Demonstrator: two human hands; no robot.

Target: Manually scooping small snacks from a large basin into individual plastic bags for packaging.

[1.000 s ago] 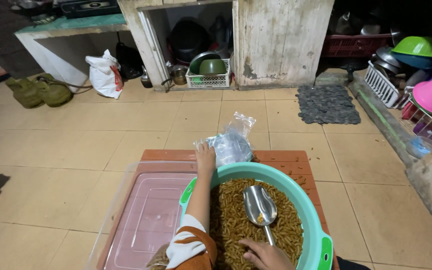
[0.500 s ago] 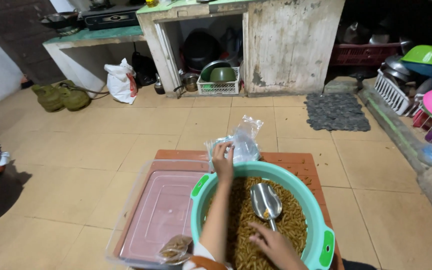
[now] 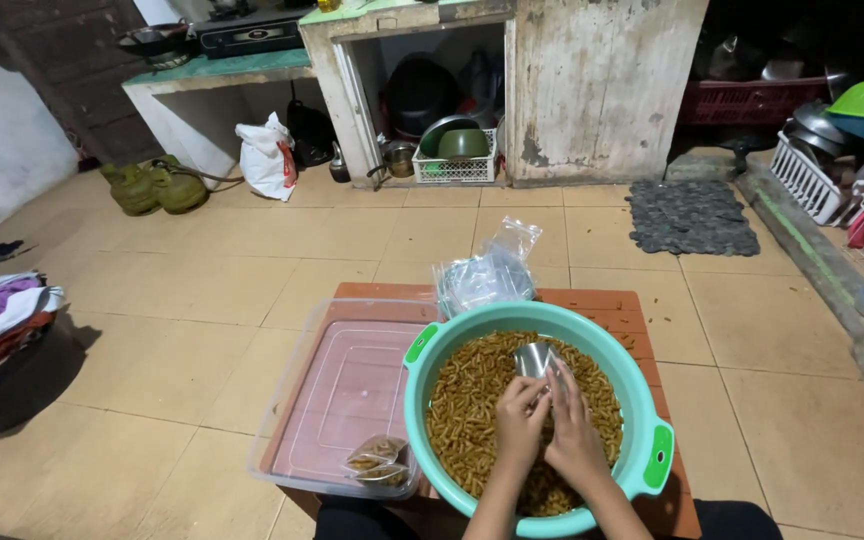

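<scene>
Teal plastic is framing the whole job: a wide round basin (image 3: 537, 420) with green handles is sitting on a low reddish-brown tabletop (image 3: 632, 310), and it is holding a deep heap of golden-brown stick snacks (image 3: 472, 410). Both hands are working together over that heap, close enough to be touching. The left hand (image 3: 520, 420) is pinching at something thin and clear, seemingly a small bag, though I cannot make it out for certain. The right hand (image 3: 574, 435) is curling beside it, and the bowl of a metal scoop (image 3: 534, 358) is poking up just above the fingers; whether that grip is closed around the scoop's handle I cannot tell, since the handle is hidden behind the hands.

What worries me, watching from here, is spillage. The scoop is tilting near the hands, and if the bag mouth is not being held wide, sticks could be sliding past it back into the heap or over the rim. The snacks look dry, brittle and loose, so a hard squeeze could be snapping them.

Just left of the basin, a clear plastic tub (image 3: 337, 400) with a pinkish floor is lying on the same tabletop, with a couple of small filled packets (image 3: 377, 460) resting in its near corner. Behind the basin a bundle of empty clear bags (image 3: 487, 275) is standing crumpled.
</scene>
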